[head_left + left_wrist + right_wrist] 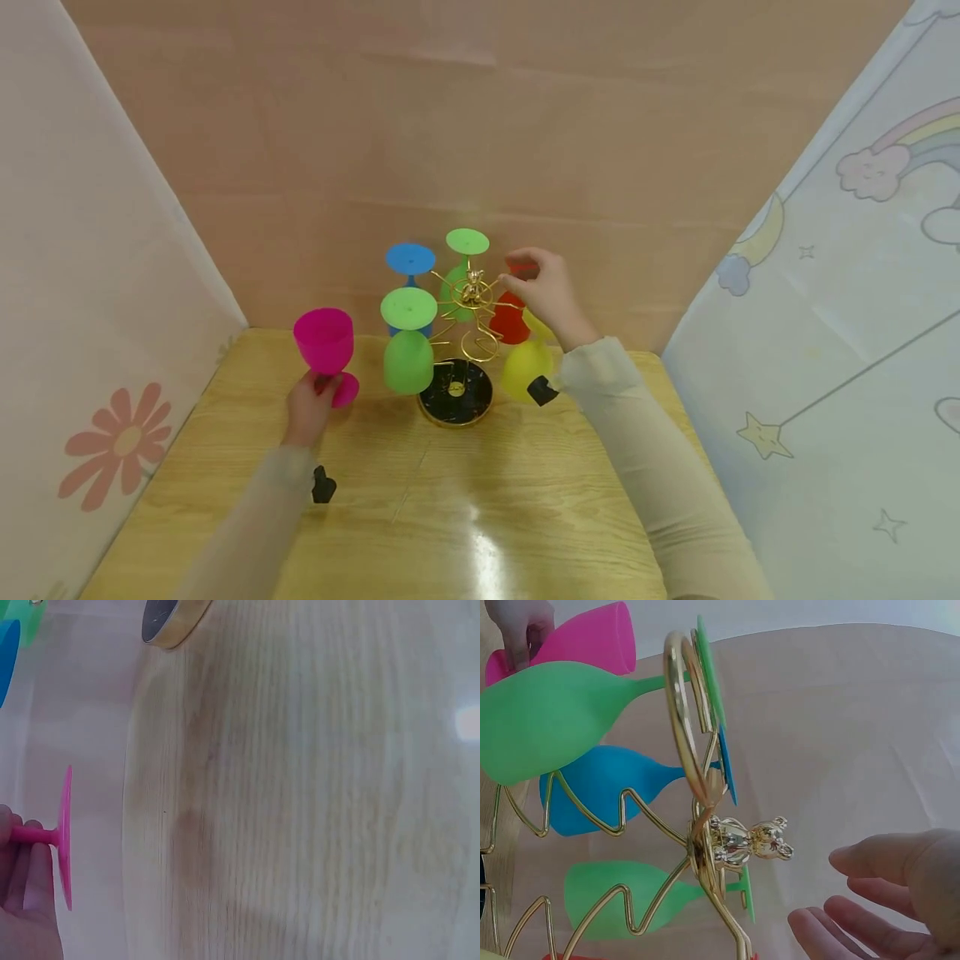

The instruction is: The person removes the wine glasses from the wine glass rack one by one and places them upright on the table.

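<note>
Left hand point(306, 410) pinches pink goblet point(324, 340) at its stem, bowl up, foot below; goblet is left of the gold wire rack point(678, 712), just beside the near green goblet point(408, 364). Right hand point(546, 287) is spread, thumb apart from loosely bent fingers, beside the rack's top, near bear figure point(751, 841) and red goblet point(510, 323); head view doesn't show whether it touches the red one. Blue goblet point(607, 780), far green goblet point(589, 885) and yellow goblet point(527, 367) also hang upside down around rack. Black round base point(454, 408) sits on wooden worktop point(390, 475). Brown backdrop point(480, 117) behind; flower-print panel point(123, 442) left, rainbow-print panel point(870, 292) right.
</note>
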### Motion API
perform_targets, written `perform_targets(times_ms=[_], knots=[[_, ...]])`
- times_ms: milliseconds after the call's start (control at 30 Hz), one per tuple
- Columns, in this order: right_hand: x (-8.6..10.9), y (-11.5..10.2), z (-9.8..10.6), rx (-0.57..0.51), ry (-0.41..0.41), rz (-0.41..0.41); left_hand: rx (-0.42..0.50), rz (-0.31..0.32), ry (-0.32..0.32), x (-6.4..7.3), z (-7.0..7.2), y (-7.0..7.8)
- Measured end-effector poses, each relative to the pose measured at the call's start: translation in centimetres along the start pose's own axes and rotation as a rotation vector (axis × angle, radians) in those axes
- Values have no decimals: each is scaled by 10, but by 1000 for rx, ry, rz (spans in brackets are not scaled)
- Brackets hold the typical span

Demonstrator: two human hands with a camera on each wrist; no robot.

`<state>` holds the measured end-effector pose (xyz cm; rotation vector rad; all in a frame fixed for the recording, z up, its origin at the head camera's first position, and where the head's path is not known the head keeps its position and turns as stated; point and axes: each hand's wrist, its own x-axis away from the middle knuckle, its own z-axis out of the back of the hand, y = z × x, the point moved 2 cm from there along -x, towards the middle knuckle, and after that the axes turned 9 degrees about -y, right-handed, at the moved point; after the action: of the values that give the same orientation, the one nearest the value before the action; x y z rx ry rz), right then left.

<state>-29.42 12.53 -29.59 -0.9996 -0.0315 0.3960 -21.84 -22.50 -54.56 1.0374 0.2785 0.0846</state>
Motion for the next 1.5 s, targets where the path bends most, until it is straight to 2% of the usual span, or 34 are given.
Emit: perform_targets(times_ms=[167,367,700,1000,1500], knots=[[-11,-4,-6,11,-48,-22,24,19,30,-8,-5,-3],[-22,-13,-12,64,-84,-4,47,32,30,-12,-9,-10],[-31,-27,-25,195,-117,-43,78,130,-27,-16,-14,-23],[-38,-31,-35,324,-185,-52,86,151,-83,-16,-19,-25],[-39,-33,-38,414,-182,-22,105,161,-114,-12,-26,-25]])
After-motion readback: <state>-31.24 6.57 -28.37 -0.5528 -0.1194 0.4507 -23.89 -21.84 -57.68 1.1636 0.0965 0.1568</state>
